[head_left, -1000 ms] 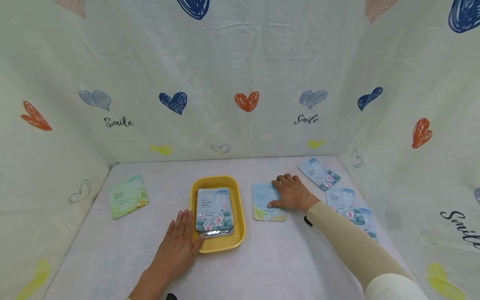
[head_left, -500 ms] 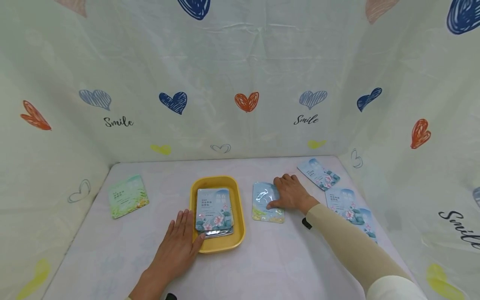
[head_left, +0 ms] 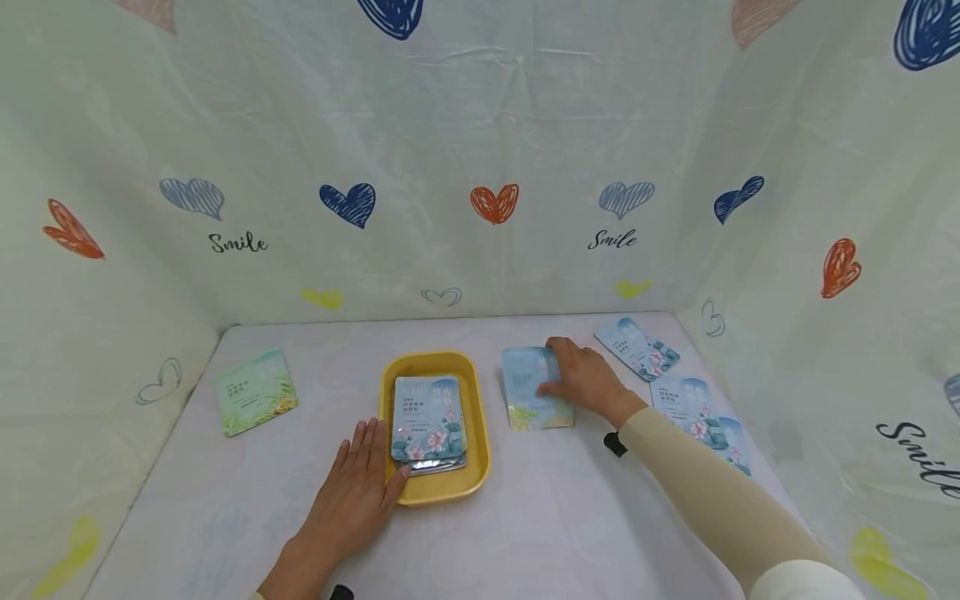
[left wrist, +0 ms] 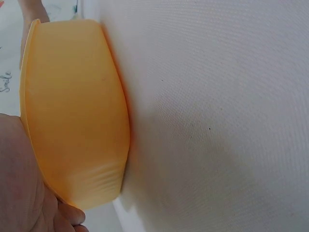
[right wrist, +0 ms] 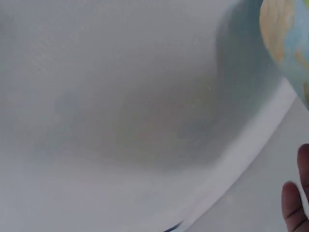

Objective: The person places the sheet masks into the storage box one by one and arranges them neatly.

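Blue packet (head_left: 527, 387) — right of centre
My right hand (head_left: 588, 379) pinched its edge; my left hand (head_left: 352, 490), fingers straight, touched the yellow tray (head_left: 482, 433).

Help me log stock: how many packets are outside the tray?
5: green packet left of the tray, another packet in the right hand, three at right: far packet, middle packet, near packet, the last two overlapping. More may hide beneath.

- Left hand (head_left: 351, 492) is held back-upward, fingers extended side by side, thumb spread.
- Right hand (head_left: 587, 379) is held in a pinch, fingers bent.
- Right forearm (head_left: 705, 492) is stretched forward and inward, sleeved in tan.
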The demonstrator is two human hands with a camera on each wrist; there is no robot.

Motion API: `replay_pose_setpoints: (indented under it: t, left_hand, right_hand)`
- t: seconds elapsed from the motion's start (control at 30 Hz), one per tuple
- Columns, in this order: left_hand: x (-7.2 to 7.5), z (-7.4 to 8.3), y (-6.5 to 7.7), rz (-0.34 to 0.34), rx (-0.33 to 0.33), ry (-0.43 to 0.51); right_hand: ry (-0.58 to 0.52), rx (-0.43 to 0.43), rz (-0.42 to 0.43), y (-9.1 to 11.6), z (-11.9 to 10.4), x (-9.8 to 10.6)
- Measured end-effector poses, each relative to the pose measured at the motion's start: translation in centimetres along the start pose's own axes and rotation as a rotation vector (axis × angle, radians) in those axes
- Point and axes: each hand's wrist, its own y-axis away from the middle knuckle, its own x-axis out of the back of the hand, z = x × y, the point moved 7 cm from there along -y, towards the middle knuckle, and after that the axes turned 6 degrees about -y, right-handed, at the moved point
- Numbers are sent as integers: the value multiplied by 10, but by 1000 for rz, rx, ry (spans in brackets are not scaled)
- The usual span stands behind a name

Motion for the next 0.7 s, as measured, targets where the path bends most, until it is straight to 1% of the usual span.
replay_pose_setpoints:
  t: [0.13,0.2,0.27,0.37,0.5,0.7]
  left_hand:
    - [0,0,0,6,-7,0]
    - [0,0,0,10,-10,0]
    - [0,0,0,12,-11,1]
    - [1,0,0,14,-12,5]
    - [2,1,1,21,-16,11]
    - [2,1,1,22,-17,13]
  right_hand:
    - [-42,77,91,4,-5,11]
    - [-60,95,110,6,-6,15]
    - [-92,90,112,6,-7,18]
    - [-174,42,88,6,-6,22]
    - [-302,-67,64,5,-3,26]
    - [-420,-214,35,5,3,24]
